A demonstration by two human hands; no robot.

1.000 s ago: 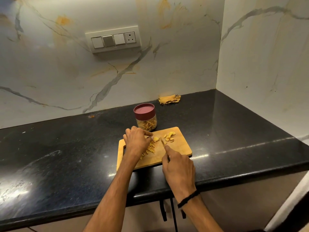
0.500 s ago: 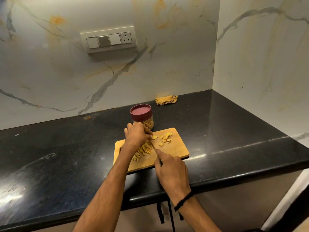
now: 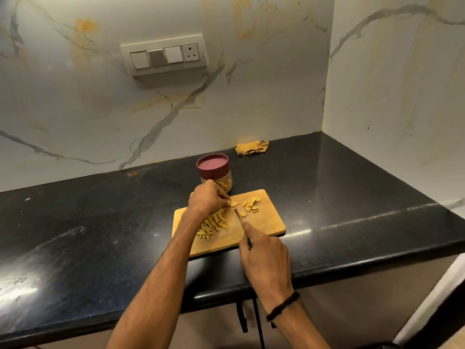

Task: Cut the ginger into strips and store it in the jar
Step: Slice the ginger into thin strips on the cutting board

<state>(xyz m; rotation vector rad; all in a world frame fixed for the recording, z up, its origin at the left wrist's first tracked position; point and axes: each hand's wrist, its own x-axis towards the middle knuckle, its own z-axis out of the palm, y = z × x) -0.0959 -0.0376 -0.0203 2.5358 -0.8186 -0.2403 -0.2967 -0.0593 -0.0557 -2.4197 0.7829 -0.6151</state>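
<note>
A wooden cutting board (image 3: pixel 269 224) lies near the counter's front edge. On its left part is a pile of ginger strips (image 3: pixel 214 224); round ginger slices (image 3: pixel 251 205) lie at its far right. My left hand (image 3: pixel 207 200) pinches a ginger slice (image 3: pixel 234 204) with its fingertips. My right hand (image 3: pixel 264 260) grips a knife (image 3: pixel 239 216), blade pointing away along the board between strips and slices. Behind the board stands a clear jar (image 3: pixel 217 176) with a maroon lid on it and ginger strips inside.
The black stone counter (image 3: pixel 100 235) runs left and right, with marble walls behind and to the right. A crumpled yellow cloth (image 3: pixel 251 147) lies at the back wall. A switch plate (image 3: pixel 164 55) is on the wall.
The left hand has lifted off the strip pile and drawn one slice out from the group. The knife hand has pulled back slightly toward me.
</note>
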